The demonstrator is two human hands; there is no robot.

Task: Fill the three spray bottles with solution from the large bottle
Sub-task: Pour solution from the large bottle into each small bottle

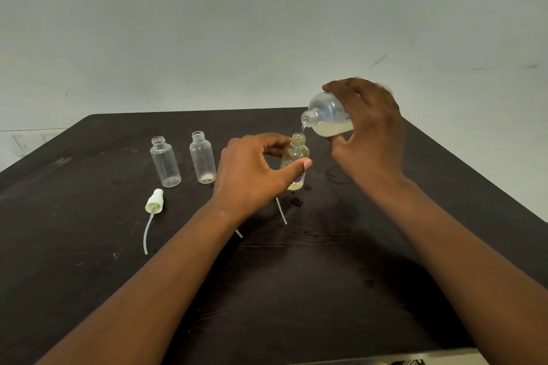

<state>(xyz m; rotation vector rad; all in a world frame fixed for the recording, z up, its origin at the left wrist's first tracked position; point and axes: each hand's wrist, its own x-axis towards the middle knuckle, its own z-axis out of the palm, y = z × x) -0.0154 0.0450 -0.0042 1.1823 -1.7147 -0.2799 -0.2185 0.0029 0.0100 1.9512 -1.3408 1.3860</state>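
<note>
My right hand point(369, 133) grips the large clear bottle point(327, 115), tipped with its open mouth down to the left. A thin stream of pale yellowish solution runs from it into a small spray bottle point(295, 161) with a purple and yellow label. My left hand point(255, 172) holds that small bottle upright on the table between thumb and fingers. Two more small clear spray bottles point(165, 161) point(202, 157) stand uncapped and look empty, left of my left hand.
A white spray cap point(154, 201) with its long dip tube lies on the dark table point(89, 246) at the left front. Ends of two other dip tubes point(281, 210) show beside my left wrist. A pale wall rises behind the table's far edge.
</note>
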